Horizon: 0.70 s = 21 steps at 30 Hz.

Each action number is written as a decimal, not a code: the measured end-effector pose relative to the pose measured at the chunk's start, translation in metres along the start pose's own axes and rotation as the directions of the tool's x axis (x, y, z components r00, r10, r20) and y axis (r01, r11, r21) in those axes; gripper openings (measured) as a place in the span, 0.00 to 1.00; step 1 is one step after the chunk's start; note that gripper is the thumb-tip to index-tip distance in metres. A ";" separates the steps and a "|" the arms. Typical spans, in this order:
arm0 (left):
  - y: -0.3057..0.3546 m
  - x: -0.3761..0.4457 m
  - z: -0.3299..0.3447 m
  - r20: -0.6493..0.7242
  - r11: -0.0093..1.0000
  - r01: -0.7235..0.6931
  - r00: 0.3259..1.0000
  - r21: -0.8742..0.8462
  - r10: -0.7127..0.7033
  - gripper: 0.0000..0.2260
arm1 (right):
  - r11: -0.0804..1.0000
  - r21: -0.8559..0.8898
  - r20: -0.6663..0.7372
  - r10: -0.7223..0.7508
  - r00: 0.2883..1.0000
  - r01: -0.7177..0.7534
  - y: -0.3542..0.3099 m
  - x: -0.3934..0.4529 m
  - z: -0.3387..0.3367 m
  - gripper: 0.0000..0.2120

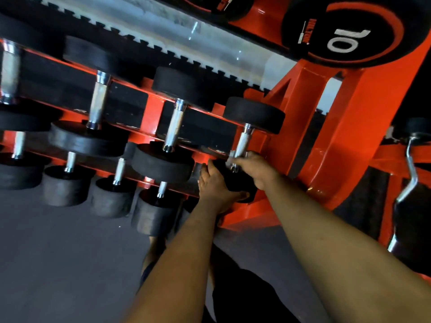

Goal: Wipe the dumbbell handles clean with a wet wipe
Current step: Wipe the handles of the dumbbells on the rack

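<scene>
While my right hand [253, 170] curls around the near end of the chrome handle [242, 143], its grip is pressed onto the metal, with a pale scrap that I take for the wet wipe [233, 154] just showing at my fingers; it is too small to be sure. My left hand [215, 183] grips the near black head [235, 180] of the same dumbbell, thumb underneath, steadying it.

That dumbbell sits at the right end of the orange rack [326, 141], its far head [254, 114] resting against the upper rail. To the left along the rack stand more dumbbells, the next handle [175, 124] close by and another [98, 101] further left. A big plate marked 10 [345, 31] hangs at the far right, and a curl bar [410, 169] leans to the right of the rack.

I judge I am mid-wipe on this one handle, working its near end. Next I should slide the wipe up the shaft toward the far head, turning my wrist to cover all round, while my left keeps the weight from rolling off its cradle. Then the neighbouring handle to the left.
</scene>
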<state>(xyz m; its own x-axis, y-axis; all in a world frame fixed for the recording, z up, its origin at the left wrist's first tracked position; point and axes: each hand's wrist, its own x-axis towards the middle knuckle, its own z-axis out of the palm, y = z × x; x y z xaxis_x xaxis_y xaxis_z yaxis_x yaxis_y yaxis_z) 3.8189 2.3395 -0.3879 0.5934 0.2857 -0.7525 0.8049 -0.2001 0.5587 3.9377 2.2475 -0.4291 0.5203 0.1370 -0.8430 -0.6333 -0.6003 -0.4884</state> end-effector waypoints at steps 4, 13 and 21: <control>0.000 -0.002 0.000 -0.008 1.000 -0.002 1.000 -0.009 0.002 0.66 | 0.904 0.373 -0.169 -0.156 0.973 0.209 -0.018 0.006 -0.004 0.06; 0.000 0.000 0.004 -0.015 1.000 0.001 1.000 -0.018 -0.001 0.67 | 0.735 -0.471 0.063 -0.523 0.850 0.487 0.002 -0.063 -0.008 0.18; -0.005 0.002 0.008 -0.048 1.000 -0.008 0.999 -0.018 0.007 0.67 | -0.192 -0.934 0.358 -0.503 0.786 0.302 -0.036 -0.033 -0.015 0.35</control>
<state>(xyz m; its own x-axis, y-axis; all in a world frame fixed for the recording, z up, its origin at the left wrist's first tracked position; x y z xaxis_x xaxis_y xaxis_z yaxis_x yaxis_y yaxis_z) 3.8160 2.3333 -0.3951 0.5981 0.3294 -0.7306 0.7997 -0.1854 0.5711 3.9522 2.2529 -0.3803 0.5225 0.6920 -0.4981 0.8140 -0.5787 0.0499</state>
